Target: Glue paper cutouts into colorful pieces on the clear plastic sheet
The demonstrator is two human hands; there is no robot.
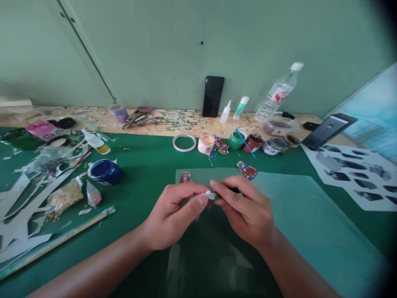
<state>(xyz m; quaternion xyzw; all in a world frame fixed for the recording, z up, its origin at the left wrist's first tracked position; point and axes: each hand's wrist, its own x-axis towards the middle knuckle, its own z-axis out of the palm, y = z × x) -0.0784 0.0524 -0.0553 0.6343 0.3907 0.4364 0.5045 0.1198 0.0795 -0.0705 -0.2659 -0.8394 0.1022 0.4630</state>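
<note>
Phone [213, 96] glossy, dark; bottle [280, 89] clear, shiny plastic; strip of bench [164, 131] along the wall is rough, matt wood board; sheet [291, 198] smooth, translucent; pliers [139, 120] look metallic.

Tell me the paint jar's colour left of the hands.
Dark blue jar, head view.

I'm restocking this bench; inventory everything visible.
piece: one, whitish, centre
phone: one, black, back
device: one, dark, right
bottle: one, clear, right
droppers: two, white, left, centre
tube: one, white, back
tubs: two, purple, clear, back
jars: several, multicoloured, across
ring: one, white, centre
tools: several, silver, back
strips: many, patterned, back
cutouts: several, multicoloured, centre
scraps: many, white, left
bags: several, clear, left
stick: one, pale, left
prints: several, black, right
film: one, translucent, front
tabletop: one, green, below
left hand, right hand: two, centre
</note>
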